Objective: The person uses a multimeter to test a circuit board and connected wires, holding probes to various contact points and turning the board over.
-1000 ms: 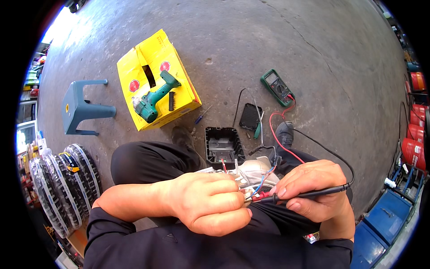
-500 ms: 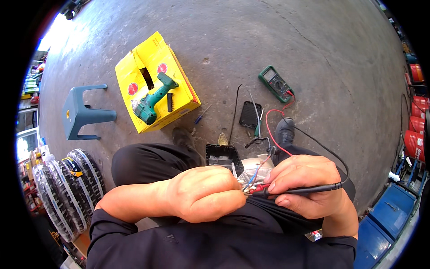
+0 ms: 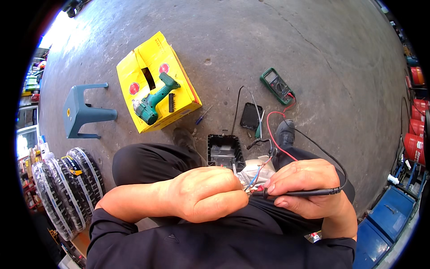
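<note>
Wrapped tyres (image 3: 56, 197) are standing at the far left, and above them a blue stool (image 3: 80, 110) is lying on its side. Next, a yellow box (image 3: 159, 54) is bearing a green drill (image 3: 156, 98) and, just beside it, a small black strip (image 3: 171, 102). A screwdriver (image 3: 202, 116) is lying on the floor near the box. The left hand (image 3: 208, 193) is curling its fingers in a fist-like hold; its fingertips are facing away, so I cannot tell what exactly they are pinching. Beyond it, an open black case (image 3: 212, 152) is sitting between the feet. A black lid (image 3: 251, 115) is lying farther out, a green-handled tool (image 3: 258, 132) resting along its right side. Blue and red wires (image 3: 255, 179) are running between the two hands, in front of a pale pack (image 3: 262, 167). A green meter (image 3: 277, 86) is lying on the floor ahead, its red lead (image 3: 270, 127) and black lead (image 3: 320, 143) trailing back. The right hand (image 3: 309, 179) is pinching a black probe (image 3: 309, 193) between thumb and fingers, pointing it left toward the wires; a red tip (image 3: 260, 188) is showing just beside it. Red drums (image 3: 414, 148) and blue bins (image 3: 389, 206) are lining the far right.
</note>
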`<action>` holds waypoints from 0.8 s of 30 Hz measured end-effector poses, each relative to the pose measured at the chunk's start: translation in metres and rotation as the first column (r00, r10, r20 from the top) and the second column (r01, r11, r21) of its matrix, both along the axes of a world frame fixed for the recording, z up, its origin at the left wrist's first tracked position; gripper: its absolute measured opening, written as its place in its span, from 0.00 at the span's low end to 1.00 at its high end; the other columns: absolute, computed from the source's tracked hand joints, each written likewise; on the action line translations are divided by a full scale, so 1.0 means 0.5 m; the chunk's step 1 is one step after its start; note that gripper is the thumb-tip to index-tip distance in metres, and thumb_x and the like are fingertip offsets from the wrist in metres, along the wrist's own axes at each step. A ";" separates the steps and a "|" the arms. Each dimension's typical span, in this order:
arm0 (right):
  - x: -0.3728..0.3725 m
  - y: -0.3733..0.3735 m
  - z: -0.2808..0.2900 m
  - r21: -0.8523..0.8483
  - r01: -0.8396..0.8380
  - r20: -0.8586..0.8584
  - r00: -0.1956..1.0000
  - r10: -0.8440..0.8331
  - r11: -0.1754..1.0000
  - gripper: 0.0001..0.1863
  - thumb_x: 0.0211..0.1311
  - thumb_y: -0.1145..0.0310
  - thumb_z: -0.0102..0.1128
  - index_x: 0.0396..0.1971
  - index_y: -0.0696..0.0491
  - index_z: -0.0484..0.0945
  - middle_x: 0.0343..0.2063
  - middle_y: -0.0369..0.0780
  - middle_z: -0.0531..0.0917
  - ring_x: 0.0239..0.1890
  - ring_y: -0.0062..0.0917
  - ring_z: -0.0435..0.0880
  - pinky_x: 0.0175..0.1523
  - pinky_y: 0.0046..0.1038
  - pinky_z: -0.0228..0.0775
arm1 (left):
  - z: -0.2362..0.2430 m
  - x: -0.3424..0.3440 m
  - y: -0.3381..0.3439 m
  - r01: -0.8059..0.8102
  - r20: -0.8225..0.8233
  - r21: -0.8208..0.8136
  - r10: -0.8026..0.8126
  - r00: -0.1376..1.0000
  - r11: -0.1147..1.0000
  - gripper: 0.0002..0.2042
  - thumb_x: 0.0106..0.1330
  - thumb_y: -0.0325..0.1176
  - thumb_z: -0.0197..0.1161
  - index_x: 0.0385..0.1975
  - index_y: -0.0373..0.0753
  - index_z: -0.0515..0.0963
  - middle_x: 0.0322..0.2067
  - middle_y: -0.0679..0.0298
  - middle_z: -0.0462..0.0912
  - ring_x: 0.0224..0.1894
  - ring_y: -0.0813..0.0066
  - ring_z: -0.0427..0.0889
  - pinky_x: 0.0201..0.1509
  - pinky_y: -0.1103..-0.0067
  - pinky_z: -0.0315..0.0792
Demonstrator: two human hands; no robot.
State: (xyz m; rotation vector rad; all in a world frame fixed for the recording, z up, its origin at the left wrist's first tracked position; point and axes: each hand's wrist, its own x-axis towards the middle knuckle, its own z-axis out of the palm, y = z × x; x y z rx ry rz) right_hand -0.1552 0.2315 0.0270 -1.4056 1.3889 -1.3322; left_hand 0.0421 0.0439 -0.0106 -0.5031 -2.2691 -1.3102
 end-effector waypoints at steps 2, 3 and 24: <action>0.001 0.000 0.001 0.003 0.007 -0.007 1.000 -0.007 1.000 0.11 0.55 0.75 0.79 0.37 0.58 0.87 0.31 0.43 0.90 0.34 0.36 0.91 0.44 0.33 0.84 | 0.000 -0.002 0.001 -0.004 -0.009 0.004 0.004 1.000 1.000 0.16 0.54 0.17 0.77 0.37 0.31 0.75 0.31 0.53 0.80 0.24 0.62 0.82 0.26 0.72 0.80; 0.001 0.000 0.002 0.004 0.010 -0.009 1.000 -0.010 1.000 0.11 0.55 0.75 0.79 0.37 0.58 0.87 0.31 0.43 0.90 0.34 0.36 0.91 0.44 0.33 0.84 | -0.001 -0.002 0.003 -0.008 -0.015 0.005 0.008 1.000 1.000 0.17 0.54 0.17 0.77 0.38 0.31 0.75 0.31 0.53 0.80 0.24 0.62 0.82 0.26 0.72 0.80; -0.003 0.001 0.003 0.006 -0.002 -0.022 1.000 0.002 1.000 0.10 0.55 0.76 0.78 0.37 0.57 0.88 0.33 0.41 0.90 0.33 0.35 0.90 0.41 0.31 0.82 | -0.007 -0.004 0.015 -0.065 -0.042 0.039 0.067 0.997 0.997 0.12 0.58 0.20 0.70 0.40 0.29 0.78 0.30 0.56 0.78 0.24 0.64 0.79 0.25 0.74 0.75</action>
